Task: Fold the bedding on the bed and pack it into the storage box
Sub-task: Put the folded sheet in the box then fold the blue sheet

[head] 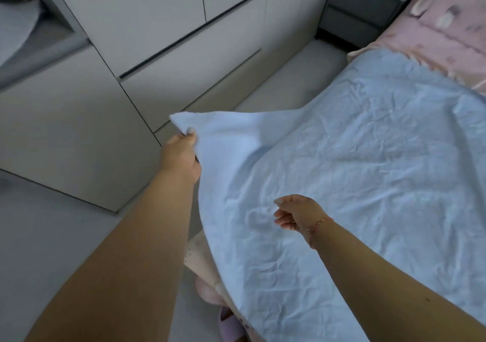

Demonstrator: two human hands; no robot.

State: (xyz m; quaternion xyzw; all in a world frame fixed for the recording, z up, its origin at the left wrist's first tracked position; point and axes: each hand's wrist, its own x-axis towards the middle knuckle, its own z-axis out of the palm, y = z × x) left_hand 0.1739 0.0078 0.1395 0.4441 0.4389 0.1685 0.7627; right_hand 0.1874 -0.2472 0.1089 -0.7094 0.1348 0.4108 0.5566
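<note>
Your left hand (182, 155) grips one corner of the pale blue sheet (355, 170), fingers curled round the cloth, and holds that corner lifted off the bed, out toward the wardrobe (131, 39). Wardrobe has flat grey doors and drawers and stands left of the bed, with a strip of floor (52, 249) between them. Sheet is creased all over and spreads across most of the bed, its near edge hanging over the bed's side by your legs. Under that hanging edge you can see a beige dotted cloth (200, 257) and a pink slipper (231, 323) on the floor.

Your right hand (297, 214) hovers just above the sheet near its middle, fingers loosely curled, holding nothing; thin bracelet (319, 222) on the wrist. At the head of the bed, past the sheet's far edge, lies a pink pillow (447, 18) on pink bedding. Dark nightstand (360, 10) sits beside the bed's head end. Storage box not in view.
</note>
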